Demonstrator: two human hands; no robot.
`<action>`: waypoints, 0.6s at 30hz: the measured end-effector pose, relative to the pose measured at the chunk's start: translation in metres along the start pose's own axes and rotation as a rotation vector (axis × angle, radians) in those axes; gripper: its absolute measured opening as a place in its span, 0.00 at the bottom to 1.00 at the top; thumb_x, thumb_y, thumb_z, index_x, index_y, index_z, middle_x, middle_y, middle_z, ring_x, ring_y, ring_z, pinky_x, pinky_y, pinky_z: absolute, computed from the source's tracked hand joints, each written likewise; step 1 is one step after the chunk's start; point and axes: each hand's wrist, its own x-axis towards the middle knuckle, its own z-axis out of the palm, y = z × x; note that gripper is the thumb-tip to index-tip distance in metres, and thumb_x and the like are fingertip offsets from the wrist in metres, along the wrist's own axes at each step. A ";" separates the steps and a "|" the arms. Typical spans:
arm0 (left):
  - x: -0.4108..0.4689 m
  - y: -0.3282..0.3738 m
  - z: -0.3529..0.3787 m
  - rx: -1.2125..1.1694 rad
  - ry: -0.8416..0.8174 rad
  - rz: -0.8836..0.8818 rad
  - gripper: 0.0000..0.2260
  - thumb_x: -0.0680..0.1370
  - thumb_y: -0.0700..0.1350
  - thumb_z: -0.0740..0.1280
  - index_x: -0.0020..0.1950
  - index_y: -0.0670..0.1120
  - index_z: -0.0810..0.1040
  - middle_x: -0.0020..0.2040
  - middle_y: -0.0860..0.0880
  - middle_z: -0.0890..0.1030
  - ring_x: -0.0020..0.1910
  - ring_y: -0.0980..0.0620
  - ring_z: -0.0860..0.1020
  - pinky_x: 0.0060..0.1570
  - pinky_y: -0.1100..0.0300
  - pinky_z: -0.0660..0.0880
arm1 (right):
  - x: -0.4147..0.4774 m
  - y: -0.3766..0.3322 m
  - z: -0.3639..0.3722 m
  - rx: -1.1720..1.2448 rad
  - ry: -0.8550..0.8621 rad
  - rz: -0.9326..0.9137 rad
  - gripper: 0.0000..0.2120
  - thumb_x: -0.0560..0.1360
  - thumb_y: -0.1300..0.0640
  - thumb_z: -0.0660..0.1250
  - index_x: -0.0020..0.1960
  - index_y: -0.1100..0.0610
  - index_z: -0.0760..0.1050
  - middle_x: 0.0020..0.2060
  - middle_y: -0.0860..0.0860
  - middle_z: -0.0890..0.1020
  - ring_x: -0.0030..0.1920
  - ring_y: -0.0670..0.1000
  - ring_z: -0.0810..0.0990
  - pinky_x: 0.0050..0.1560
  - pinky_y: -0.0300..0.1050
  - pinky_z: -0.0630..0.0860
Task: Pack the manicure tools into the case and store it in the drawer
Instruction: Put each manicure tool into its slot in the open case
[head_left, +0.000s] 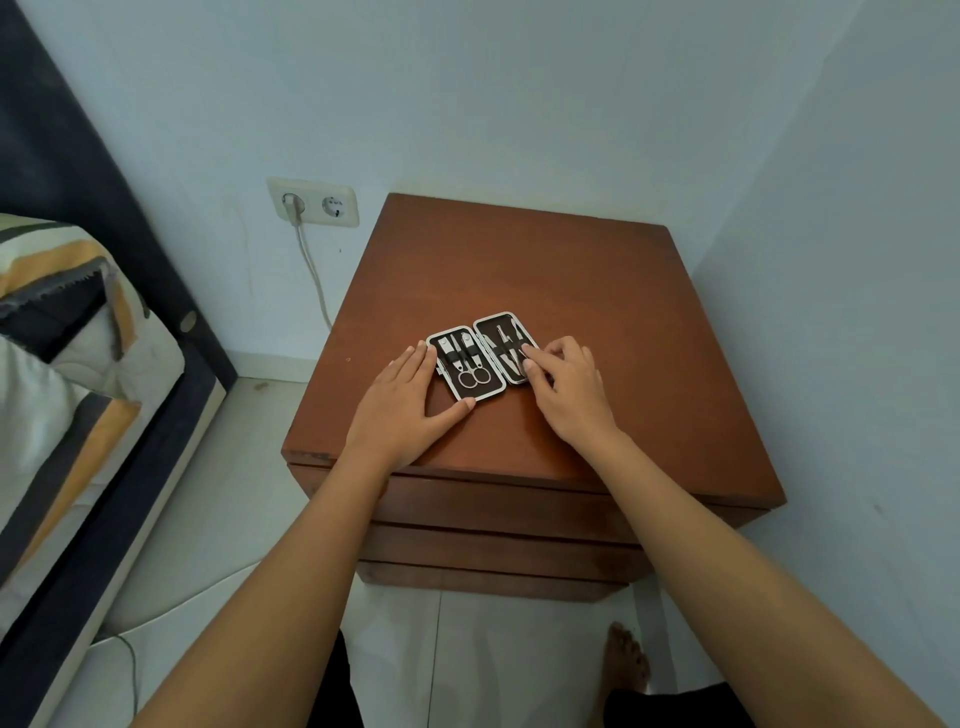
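Observation:
A small dark manicure case (483, 355) with a silver rim lies open flat on the brown nightstand (571, 291). Its left half holds clippers and small scissors (472, 375) under an elastic band. The right half holds thin metal tools (506, 340). My left hand (405, 405) rests flat on the top, fingers and thumb touching the case's left edge and near corner. My right hand (563, 387) lies over the right half, fingertips pressing on the tools there. The closed drawer fronts (493, 512) show below the top.
The nightstand stands in a corner, walls behind and to the right. A bed with striped bedding (62, 364) is to the left. A wall socket with a plugged cable (311, 202) sits behind. My bare foot (626, 657) is on the white floor below.

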 end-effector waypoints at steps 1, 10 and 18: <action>0.000 0.000 0.000 -0.007 0.000 -0.001 0.39 0.74 0.66 0.57 0.77 0.45 0.52 0.78 0.49 0.53 0.76 0.53 0.50 0.73 0.59 0.46 | -0.001 0.001 -0.001 0.068 0.046 0.022 0.15 0.79 0.53 0.58 0.63 0.55 0.74 0.50 0.52 0.73 0.54 0.52 0.69 0.54 0.46 0.68; 0.016 0.002 -0.010 -0.026 -0.002 -0.039 0.43 0.69 0.66 0.66 0.75 0.46 0.57 0.75 0.49 0.61 0.73 0.49 0.59 0.69 0.51 0.58 | 0.016 0.003 -0.005 0.096 0.056 0.204 0.10 0.75 0.60 0.62 0.49 0.59 0.81 0.43 0.53 0.73 0.53 0.56 0.74 0.49 0.45 0.70; 0.019 0.016 -0.006 -0.087 -0.030 -0.008 0.45 0.65 0.69 0.68 0.74 0.46 0.60 0.64 0.48 0.67 0.63 0.48 0.64 0.64 0.52 0.65 | 0.030 0.000 -0.022 0.030 0.165 0.086 0.09 0.75 0.62 0.60 0.46 0.60 0.80 0.43 0.52 0.73 0.51 0.54 0.72 0.46 0.43 0.68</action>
